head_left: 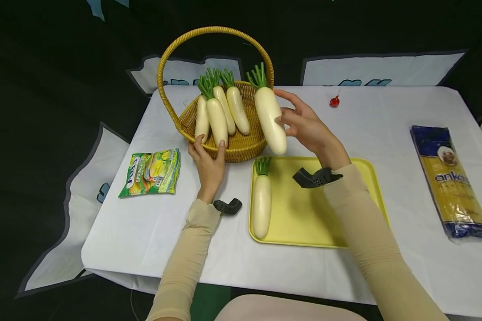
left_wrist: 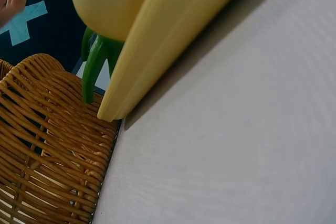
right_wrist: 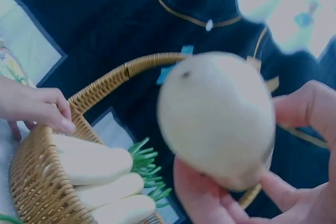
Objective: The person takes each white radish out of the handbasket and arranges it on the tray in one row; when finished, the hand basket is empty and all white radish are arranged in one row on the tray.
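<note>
My right hand [head_left: 305,122] grips a white radish [head_left: 270,118] with green stalks, raised over the right side of a wicker basket [head_left: 243,154]. In the right wrist view the blunt end of this radish [right_wrist: 215,119] faces the camera, with fingers and thumb around it. My left hand [head_left: 209,167] holds the basket's front rim, its fingertips over the edge. Several more white radishes [head_left: 236,109] lean inside the basket, stalks toward the back. Another radish [head_left: 262,205] lies along the left side of a yellow tray [head_left: 301,214].
Left of the basket lies a green candy bag [head_left: 150,173]. A small red wrapped candy [head_left: 334,101] sits toward the back, and a pasta pack [head_left: 450,178] lies at the far right. The basket's tall handle [head_left: 217,30] arches above the radishes. White cloth covers the table [head_left: 144,240].
</note>
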Motion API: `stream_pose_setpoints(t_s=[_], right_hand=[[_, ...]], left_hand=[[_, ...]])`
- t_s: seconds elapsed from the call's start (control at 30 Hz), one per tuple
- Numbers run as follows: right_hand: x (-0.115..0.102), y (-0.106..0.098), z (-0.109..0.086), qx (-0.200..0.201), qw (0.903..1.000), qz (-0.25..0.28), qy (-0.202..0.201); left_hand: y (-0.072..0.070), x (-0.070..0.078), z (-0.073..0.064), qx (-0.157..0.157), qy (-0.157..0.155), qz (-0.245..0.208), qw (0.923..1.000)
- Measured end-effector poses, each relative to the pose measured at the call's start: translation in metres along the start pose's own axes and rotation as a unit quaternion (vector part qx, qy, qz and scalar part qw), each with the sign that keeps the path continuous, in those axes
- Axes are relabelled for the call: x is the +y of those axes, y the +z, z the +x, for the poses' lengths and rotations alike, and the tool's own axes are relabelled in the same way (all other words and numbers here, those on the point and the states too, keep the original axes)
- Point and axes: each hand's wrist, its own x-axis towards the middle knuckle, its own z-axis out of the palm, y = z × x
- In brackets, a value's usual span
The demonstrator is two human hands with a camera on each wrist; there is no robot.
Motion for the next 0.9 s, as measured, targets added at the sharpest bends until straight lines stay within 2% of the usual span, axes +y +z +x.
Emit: stream_pose_setpoints(t_s=[0.2, 0.4, 0.53, 0.67, 0.9], right_hand=[[0.001, 0.002, -0.035, 0.036, 0.9957, -0.079, 0.034], [0.026, 0.004, -0.066, 0.07, 0.9826, -0.146, 0.091], [0.05, 0.008, -0.085, 0.085, 0.9771, -0.156, 0.118], [0.071, 0.014, -0.098, 0.092, 0.9766, -0.15, 0.123], [0.091, 0.018, -0.111, 0.095, 0.9666, -0.179, 0.158]], left_hand=[[0.0, 0.0, 0.002, -0.002, 0.006, -0.004, 1.0], [0.0, -0.001, 0.0, 0.0, 0.001, -0.001, 1.0], [0.0, -0.001, -0.001, -0.003, -0.003, -0.001, 1.0], [-0.001, -0.001, -0.001, 0.0, 0.0, -0.002, 1.0], [-0.001, -0.001, 0.0, 0.002, 0.005, -0.002, 1.0]])
